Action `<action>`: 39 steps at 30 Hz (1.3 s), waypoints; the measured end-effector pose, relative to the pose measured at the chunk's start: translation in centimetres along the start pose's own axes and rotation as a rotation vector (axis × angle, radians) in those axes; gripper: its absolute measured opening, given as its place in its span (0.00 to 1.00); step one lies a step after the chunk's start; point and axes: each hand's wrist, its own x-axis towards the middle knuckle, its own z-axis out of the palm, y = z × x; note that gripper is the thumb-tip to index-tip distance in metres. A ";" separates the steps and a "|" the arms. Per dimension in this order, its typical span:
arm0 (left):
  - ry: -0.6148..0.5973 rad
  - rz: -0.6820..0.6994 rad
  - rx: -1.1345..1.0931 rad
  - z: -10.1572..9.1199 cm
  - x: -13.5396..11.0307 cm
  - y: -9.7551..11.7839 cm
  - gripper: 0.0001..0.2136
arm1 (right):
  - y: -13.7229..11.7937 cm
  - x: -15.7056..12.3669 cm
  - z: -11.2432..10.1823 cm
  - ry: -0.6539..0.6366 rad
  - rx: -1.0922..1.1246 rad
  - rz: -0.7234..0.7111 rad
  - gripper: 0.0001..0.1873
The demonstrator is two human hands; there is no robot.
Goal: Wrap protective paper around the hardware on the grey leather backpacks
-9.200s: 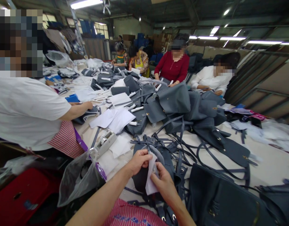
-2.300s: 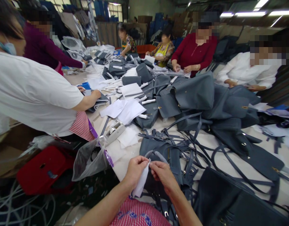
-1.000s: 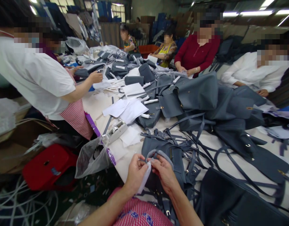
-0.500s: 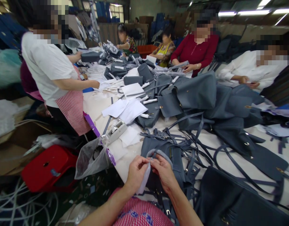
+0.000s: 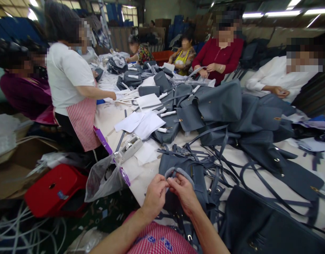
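- In the head view, my two hands were close together, low in the middle, at the near edge of the table (image 5: 106, 114).
- My left hand (image 5: 155, 194) had its thumb and finger pressed together. It seemed to pinch the near end of the pale loop (image 5: 190, 179), but the tips hid that bit.
- My right hand (image 5: 184, 192) pinched the same end too, with some fingers bent up inside the loop.
- The loop stood up over the dark bag (image 5: 175, 163), which lay flat on the table. White papers (image 5: 149, 125) and a tape holder (image 5: 131, 148) were near, past my left hand.
- I think I was at the step of wrapping the loop in thin paper, close to its end. The next move called for a small, tight pinch, so the wrap would not slip.
- Half a second before, a white strip hung down under my left hand. Now I could hardly see any of it. My hands were in almost the same spot.
- The person in the white shirt (image 5: 69, 76) had held up a dark pouch, and now reached low over the table.
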 end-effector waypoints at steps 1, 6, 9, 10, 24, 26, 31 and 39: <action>0.017 -0.034 -0.043 0.0 0.0 0.0 0.10 | 0.1 0.1 -0.1 -0.007 -0.007 -0.016 0.22; 0.071 -0.435 -0.523 0.2 0.5 -0.8 0.06 | 0.5 0.2 -0.4 -0.070 0.022 0.008 0.28; 0.049 -0.609 -0.671 0.3 0.7 -1.4 0.12 | 0.4 0.2 -0.5 -0.071 -0.010 0.008 0.28; 0.029 -0.658 -0.683 0.3 0.8 -1.5 0.15 | 0.4 0.2 -0.5 -0.067 -0.024 0.000 0.28; -0.182 -0.499 -0.329 0.3 1.2 -1.9 0.09 | 1.1 0.3 -0.5 0.001 -0.168 -0.196 0.16; -0.275 -0.467 -0.447 0.3 1.1 -2.0 0.14 | 1.2 0.5 -0.8 -0.012 -0.168 -0.188 0.15; -0.389 -0.461 -0.342 -1.5 1.4 -1.7 0.12 | 1.4 0.1 -1.6 0.050 -0.087 -0.135 0.22; -0.125 -0.075 0.008 -2.8 4.6 0.2 0.12 | 1.8 -2.9 -3.7 0.106 -0.169 -0.140 0.21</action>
